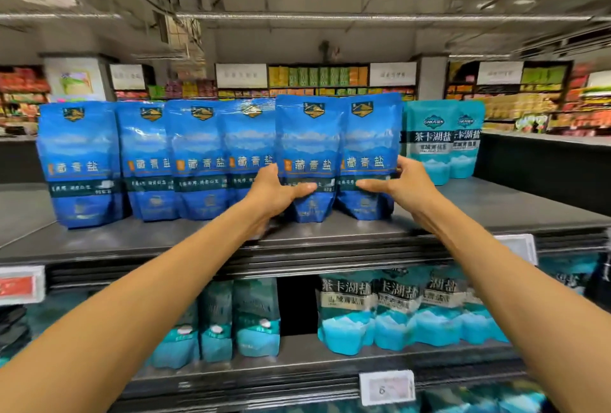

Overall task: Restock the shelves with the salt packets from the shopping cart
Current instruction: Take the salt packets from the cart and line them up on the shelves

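Note:
Several dark blue salt packets stand upright in a row on the top shelf [330, 240]. My left hand [277, 191] grips the left edge and lower front of one blue packet [309, 148], thumb across its front. My right hand [401, 186] holds the neighbouring blue packet [367, 144] at its right edge, thumb pointing left across its lower front. Both packets rest on the shelf, slightly forward of the others. The shopping cart is out of view.
Two teal salt packets [429, 144] stand right of the blue row. The lower shelf [297, 376] holds more teal packets [393, 313] with a dark gap in the middle. Price tags [386, 388] hang on the shelf edges. Other store aisles lie behind.

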The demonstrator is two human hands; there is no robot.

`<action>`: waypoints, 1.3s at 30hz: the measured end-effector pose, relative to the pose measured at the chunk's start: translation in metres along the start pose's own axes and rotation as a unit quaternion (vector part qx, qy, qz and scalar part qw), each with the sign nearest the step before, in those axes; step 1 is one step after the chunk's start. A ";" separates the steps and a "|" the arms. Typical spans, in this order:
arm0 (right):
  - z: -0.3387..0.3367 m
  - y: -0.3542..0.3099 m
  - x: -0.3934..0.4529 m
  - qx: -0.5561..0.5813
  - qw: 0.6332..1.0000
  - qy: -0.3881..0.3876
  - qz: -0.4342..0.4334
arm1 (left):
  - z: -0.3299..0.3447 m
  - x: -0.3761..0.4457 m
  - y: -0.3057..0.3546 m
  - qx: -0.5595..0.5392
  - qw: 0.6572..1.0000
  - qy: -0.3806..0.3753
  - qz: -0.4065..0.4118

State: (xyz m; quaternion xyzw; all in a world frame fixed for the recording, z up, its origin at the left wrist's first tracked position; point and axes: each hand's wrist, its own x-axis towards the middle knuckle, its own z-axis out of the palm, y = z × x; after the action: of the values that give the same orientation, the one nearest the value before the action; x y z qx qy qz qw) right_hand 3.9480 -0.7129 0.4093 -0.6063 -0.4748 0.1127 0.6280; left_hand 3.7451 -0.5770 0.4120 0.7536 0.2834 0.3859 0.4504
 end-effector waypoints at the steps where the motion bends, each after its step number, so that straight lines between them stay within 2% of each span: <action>1: -0.002 0.001 -0.001 -0.033 0.999 -0.010 0.000 | -0.005 -0.001 0.000 0.070 0.997 -0.012 0.007; 3: -0.004 0.004 -0.003 -0.087 0.996 -0.019 -0.005 | -0.014 -0.003 -0.002 0.194 0.981 -0.027 0.018; 6: -0.005 0.006 -0.003 -0.137 0.990 -0.004 -0.013 | -0.017 -0.003 0.000 0.330 0.943 0.007 0.035; 10: 0.000 0.007 0.001 -0.179 0.983 0.024 -0.028 | -0.008 -0.001 0.002 0.403 0.912 0.037 0.065; 15: 0.003 0.008 0.005 -0.197 0.979 0.038 -0.037 | -0.001 0.002 0.010 0.536 0.838 0.064 0.080; 20: 0.003 0.009 0.004 -0.218 0.974 0.050 -0.024 | 0.000 -0.002 0.010 0.569 0.815 0.068 0.083; 27: -0.002 0.003 -0.008 -0.252 0.966 0.048 0.036 | -0.003 -0.012 0.000 0.525 0.836 0.097 0.130; 31: -0.009 -0.002 -0.017 -0.240 0.968 0.048 0.048 | -0.009 -0.018 0.002 0.478 0.865 0.091 0.119; 35: -0.019 -0.012 -0.035 -0.228 0.969 0.091 0.019 | -0.009 -0.035 0.009 0.329 0.923 0.116 0.161; 37: -0.023 -0.016 -0.049 -0.194 0.970 0.143 -0.035 | -0.006 -0.049 0.015 0.253 0.936 0.120 0.215; 39: -0.028 -0.018 -0.067 -0.134 0.975 0.161 -0.080 | -0.001 -0.067 0.023 0.175 0.943 0.102 0.263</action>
State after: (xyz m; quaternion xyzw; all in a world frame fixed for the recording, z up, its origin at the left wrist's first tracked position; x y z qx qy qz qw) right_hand 3.9255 -0.7840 0.3996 -0.6551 -0.4251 -0.1012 0.6164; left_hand 3.7100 -0.6391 0.4113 0.8245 0.1825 0.5103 0.1627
